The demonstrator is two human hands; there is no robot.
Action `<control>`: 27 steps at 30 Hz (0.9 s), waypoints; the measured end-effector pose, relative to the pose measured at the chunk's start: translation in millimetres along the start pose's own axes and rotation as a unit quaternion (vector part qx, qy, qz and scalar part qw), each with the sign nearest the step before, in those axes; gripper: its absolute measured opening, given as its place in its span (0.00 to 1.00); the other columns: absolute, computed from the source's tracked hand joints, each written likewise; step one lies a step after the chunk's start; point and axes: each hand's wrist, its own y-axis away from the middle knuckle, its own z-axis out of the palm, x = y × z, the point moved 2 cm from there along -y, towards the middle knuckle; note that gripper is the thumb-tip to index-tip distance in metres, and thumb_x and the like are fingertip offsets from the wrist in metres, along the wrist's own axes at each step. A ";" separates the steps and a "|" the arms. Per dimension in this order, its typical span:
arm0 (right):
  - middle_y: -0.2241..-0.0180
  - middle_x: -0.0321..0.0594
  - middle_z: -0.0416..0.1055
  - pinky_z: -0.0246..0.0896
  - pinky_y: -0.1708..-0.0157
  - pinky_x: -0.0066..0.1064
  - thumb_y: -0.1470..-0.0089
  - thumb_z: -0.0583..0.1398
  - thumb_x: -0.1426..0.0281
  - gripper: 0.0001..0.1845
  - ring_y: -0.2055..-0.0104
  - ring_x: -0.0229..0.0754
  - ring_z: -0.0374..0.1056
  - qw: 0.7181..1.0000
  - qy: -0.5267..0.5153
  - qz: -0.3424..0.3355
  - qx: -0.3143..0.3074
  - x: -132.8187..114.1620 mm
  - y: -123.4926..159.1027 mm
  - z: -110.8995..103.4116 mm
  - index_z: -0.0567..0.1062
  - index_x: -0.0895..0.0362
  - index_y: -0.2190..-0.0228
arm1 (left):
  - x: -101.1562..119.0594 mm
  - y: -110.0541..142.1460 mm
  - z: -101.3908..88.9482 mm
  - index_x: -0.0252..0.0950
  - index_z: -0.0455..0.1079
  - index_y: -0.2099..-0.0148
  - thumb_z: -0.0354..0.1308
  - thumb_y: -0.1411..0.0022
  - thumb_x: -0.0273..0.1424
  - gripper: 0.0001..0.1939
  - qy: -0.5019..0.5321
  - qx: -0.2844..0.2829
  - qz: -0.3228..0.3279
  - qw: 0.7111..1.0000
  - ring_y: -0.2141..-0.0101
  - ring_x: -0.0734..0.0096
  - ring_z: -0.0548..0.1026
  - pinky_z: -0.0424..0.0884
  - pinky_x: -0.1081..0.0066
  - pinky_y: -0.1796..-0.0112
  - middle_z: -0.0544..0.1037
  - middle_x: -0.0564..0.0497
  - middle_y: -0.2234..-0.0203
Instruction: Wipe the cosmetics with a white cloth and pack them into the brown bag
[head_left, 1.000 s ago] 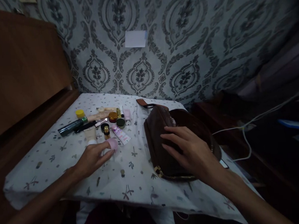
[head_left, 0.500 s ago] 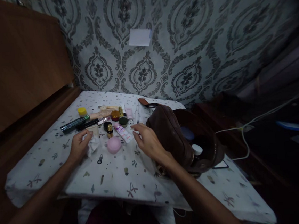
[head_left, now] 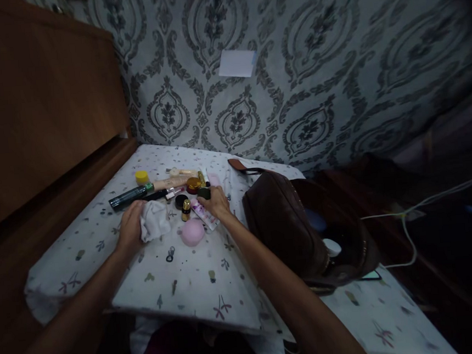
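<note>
My left hand [head_left: 130,225] is closed on a crumpled white cloth [head_left: 155,220] at the left of a cluster of cosmetics. My right hand [head_left: 217,203] reaches in from the right, its fingers on a small dark green jar [head_left: 204,193]. Just below that hand lies a white and purple tube [head_left: 206,215]. Nearby are an amber jar [head_left: 193,185], a black round lid or jar [head_left: 181,201], a small gold-capped bottle [head_left: 186,210] and a pink round container [head_left: 192,232]. A dark green tube [head_left: 131,198] rests behind my left hand.
An open brown leather bag [head_left: 281,222] stands to the right, with a white round lid [head_left: 332,247] inside. Beyond the cosmetics is a yellow-capped jar [head_left: 141,177]. A wooden cabinet [head_left: 42,95] borders the left, and white cables [head_left: 410,239] run at the right.
My right hand has moved forward and left from beside the tube to the dark green jar. The white cloth is raised higher in my left hand. The view has shifted slightly.
</note>
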 end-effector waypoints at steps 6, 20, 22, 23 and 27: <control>0.52 0.51 0.76 0.66 0.55 0.37 0.42 0.60 0.57 0.25 0.51 0.52 0.73 0.999 -0.026 0.008 0.034 1.5 10.6 -5.9 0.69 0.59 0.48 | -2.4 -1.1 -1.7 0.37 0.72 0.62 0.61 0.52 0.40 0.16 -0.016 -0.031 -0.014 0.999 0.74 0.72 0.67 0.62 0.76 0.74 0.72 0.56 0.75; 0.63 0.41 0.75 0.67 0.64 0.33 0.53 0.64 0.65 0.20 0.66 0.43 0.71 0.945 -0.237 -0.187 0.129 5.7 117.6 -13.7 0.73 0.56 0.56 | 49.6 88.5 45.5 0.39 0.75 0.53 0.53 0.31 0.34 0.11 -0.268 -0.250 0.363 0.856 0.50 0.59 0.75 0.69 0.63 0.48 0.77 0.44 0.51; 0.62 0.43 0.74 0.68 0.60 0.35 0.52 0.60 0.70 0.16 0.62 0.45 0.71 0.937 -0.213 -0.230 0.155 4.8 128.6 -15.5 0.73 0.56 0.58 | 46.0 100.1 56.6 0.40 0.73 0.50 0.53 0.31 0.35 0.12 -0.299 -0.267 0.367 0.839 0.43 0.57 0.71 0.67 0.60 0.45 0.73 0.42 0.44; 0.63 0.43 0.74 0.68 0.60 0.35 0.51 0.59 0.72 0.14 0.61 0.46 0.71 0.933 -0.203 -0.244 0.167 4.4 133.4 -16.0 0.73 0.56 0.59 | 43.3 103.5 60.5 0.40 0.72 0.48 0.52 0.30 0.35 0.12 -0.305 -0.272 0.356 0.841 0.43 0.57 0.71 0.67 0.59 0.45 0.73 0.42 0.44; 0.66 0.42 0.72 0.67 0.64 0.33 0.51 0.57 0.73 0.12 0.64 0.45 0.70 0.933 -0.178 -0.258 0.176 3.6 148.3 -14.4 0.71 0.55 0.62 | 37.8 107.3 65.3 0.39 0.65 0.48 0.52 0.32 0.37 0.13 -0.304 -0.275 0.268 0.872 0.54 0.57 0.76 0.71 0.61 0.53 0.77 0.45 0.55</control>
